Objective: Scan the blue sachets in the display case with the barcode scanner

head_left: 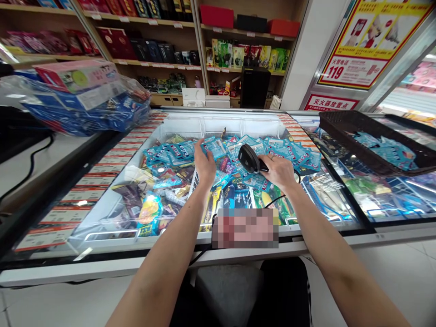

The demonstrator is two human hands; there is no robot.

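My right hand (279,172) is wrapped around the handle of a black barcode scanner (248,159), its head turned left toward the packets. A thin black cable trails from it. My left hand (205,165) is at a small blue packet (215,148), which sits between its thumb and fingers; the fingertips are partly hidden. Many similar blue packets (179,153) lie spread in a band across the glass top of a chest freezer (102,200). Below them, colourful ice cream wrappers (150,211) show inside the freezer.
A dark brown basket (374,159) holding more blue packets stands at the right. At the left, boxes in a clear plastic bag (85,100) rest on the counter. A blurred-out phone-like object (245,228) is at the front edge. Stocked shelves (160,63) line the back.
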